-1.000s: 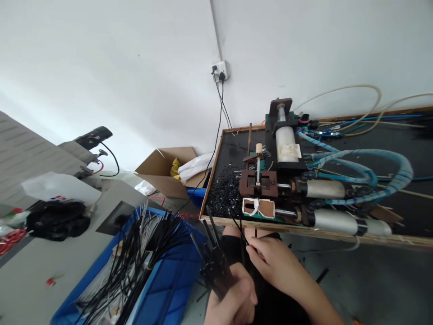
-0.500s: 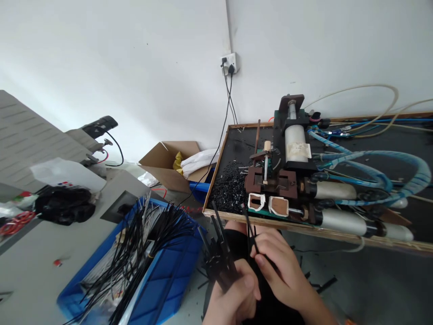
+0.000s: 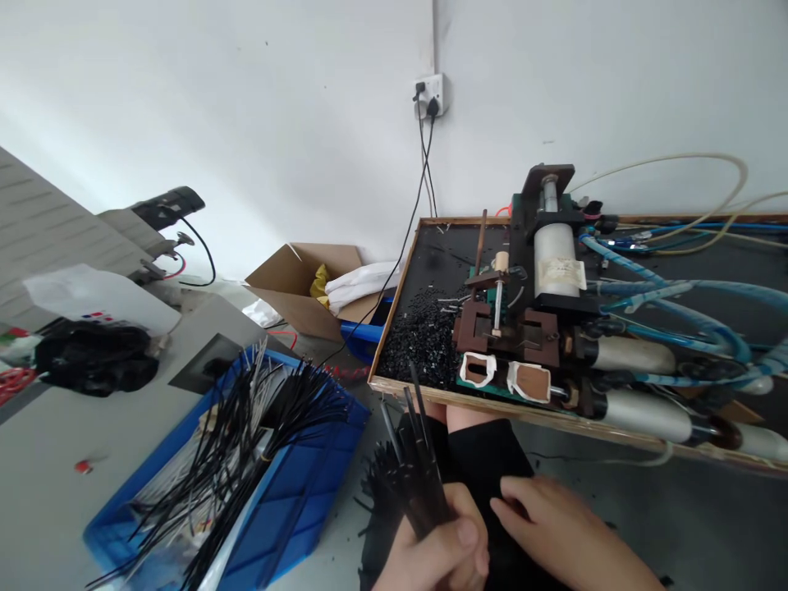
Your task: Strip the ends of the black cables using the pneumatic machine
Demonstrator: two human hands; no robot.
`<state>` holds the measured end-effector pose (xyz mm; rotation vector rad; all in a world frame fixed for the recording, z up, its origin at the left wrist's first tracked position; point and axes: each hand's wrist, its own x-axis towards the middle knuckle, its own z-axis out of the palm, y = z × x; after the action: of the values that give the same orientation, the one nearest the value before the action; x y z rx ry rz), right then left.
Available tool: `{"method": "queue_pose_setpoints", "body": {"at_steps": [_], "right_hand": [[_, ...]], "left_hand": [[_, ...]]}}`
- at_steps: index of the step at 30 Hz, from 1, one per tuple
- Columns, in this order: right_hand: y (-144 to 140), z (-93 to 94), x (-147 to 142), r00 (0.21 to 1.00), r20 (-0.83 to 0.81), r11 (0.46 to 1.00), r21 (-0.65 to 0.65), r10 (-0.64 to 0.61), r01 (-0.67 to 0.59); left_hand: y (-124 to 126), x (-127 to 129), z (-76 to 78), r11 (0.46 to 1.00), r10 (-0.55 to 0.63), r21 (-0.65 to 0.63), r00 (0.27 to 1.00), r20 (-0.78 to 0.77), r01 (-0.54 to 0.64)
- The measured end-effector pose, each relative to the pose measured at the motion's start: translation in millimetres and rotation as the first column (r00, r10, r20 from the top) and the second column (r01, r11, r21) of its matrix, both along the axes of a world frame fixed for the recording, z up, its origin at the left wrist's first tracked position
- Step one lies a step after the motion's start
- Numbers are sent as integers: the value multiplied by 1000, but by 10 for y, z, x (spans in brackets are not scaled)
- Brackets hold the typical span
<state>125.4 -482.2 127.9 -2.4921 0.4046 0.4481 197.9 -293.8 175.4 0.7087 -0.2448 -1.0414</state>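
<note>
My left hand is closed round a bundle of black wires. Their ends fan out above the fist, and a few longer ones poke up toward the bench edge. To its right, over the dark cloth on my lap, my right hand has its thumb and forefinger apart with no wire visible between them; its other fingers are mostly hidden. Ahead of both hands stands a brown clamp fixture with two white-taped openings, part of an air-cylinder machine.
A blue bin with loose black and grey wires stands left of my knees. Black scraps cover the near left of the wood-edged bench. Farther back is a cardboard box. Blue hoses loop at right.
My right hand has moved right and down, away from the bundle, and the black wires it held no longer show in it. The view has shifted slightly; my left hand still grips the bundle.
</note>
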Motion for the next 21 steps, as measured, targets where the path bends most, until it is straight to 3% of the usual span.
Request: {"method": "queue_pose_setpoints", "body": {"at_steps": [2,4,6,8,11,15,19,21], "right_hand": [[-34,-53,43,997,40,995,-69,-70,72],[4,-5,111,940,314,987,-35,-135,154],[112,123,154,758,614,975,168,-219,145],[259,257,147,618,685,885,463,-386,40],[447,307,65,687,585,739,666,-431,-104],[495,165,-7,820,435,691,719,-372,-68],[381,258,115,880,407,665,731,-246,-152],[339,356,193,905,400,618,751,-147,-232]], "left_hand": [[-59,6,-59,999,13,-34,1000,10,-13],[-101,14,-92,999,31,-10,999,7,-31],[-116,22,-89,998,14,55,1000,3,-14],[-107,31,-56,989,-57,137,998,3,56],[-80,41,5,946,-158,285,987,-13,156],[-82,37,5,877,-164,445,983,-82,183],[-134,27,-47,899,-37,429,993,-113,83],[-154,47,-36,907,47,420,993,-106,2]]}}
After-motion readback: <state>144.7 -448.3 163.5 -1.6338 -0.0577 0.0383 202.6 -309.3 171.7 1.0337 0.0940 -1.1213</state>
